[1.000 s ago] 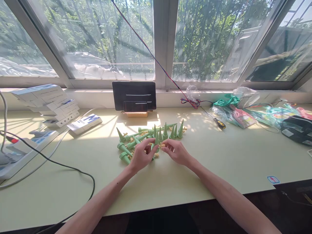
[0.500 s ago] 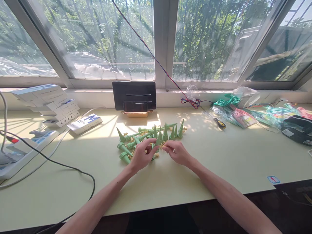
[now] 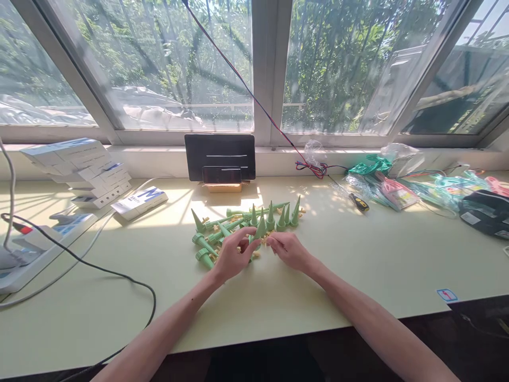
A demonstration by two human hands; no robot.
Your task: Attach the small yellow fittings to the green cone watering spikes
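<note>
My left hand [image 3: 234,249] grips a green plastic plant watering spike [image 3: 261,228], its pointed end up, between thumb and fingers. At its lower part shows a small yellow valve [image 3: 264,241], where the closed fingertips of my right hand [image 3: 291,250] pinch; they partly hide it. Behind the hands, several more green spikes [image 3: 295,213] stand point up. Others lie to the left, among them a capped one [image 3: 204,258] beside my left wrist. Green tubes [image 3: 234,218] and small yellow valves are mixed into the pile.
At the back a black tablet [image 3: 220,154] leans on a stand with a phone before it. White boxes [image 3: 91,170], a power strip [image 3: 43,249] and cables occupy the left. A screwdriver [image 3: 359,202] and bagged cables [image 3: 397,192] lie right; a black pouch [image 3: 487,212] sits farther right.
Very little differs. My right fingertips have shifted slightly right at the yellow valve, while my left hand keeps the spike in the same place. The view has tilted minutely.
</note>
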